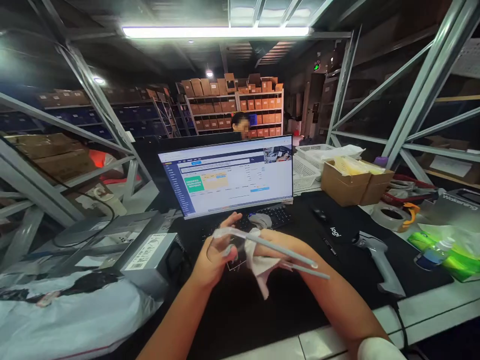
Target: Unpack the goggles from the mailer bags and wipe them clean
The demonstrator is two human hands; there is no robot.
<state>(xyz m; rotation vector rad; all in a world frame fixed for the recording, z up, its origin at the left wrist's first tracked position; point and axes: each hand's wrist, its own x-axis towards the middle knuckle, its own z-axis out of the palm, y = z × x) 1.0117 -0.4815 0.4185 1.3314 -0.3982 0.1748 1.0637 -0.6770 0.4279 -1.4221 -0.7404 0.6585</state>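
Over a black desk mat (262,310), both my hands are closed on a pair of pale, thin-framed glasses (288,254). My left hand (212,257) pinches the front of the frame, fingers curled round it. My right hand (275,242) presses a white cloth or tissue (260,275) against the lens area, and the cloth hangs down below the hand. The two temple arms stick out to the right, past my right wrist. The lenses themselves are mostly hidden by the cloth and fingers.
A lit monitor (228,175) stands just behind my hands, with a keyboard (279,216) and mouse (319,214). A barcode scanner (378,260), tape rolls (390,216), a cardboard box (352,182) and a bottle (435,254) lie right. A grey case (150,250) and poly bags (56,315) sit left. A person (240,125) is behind the monitor.
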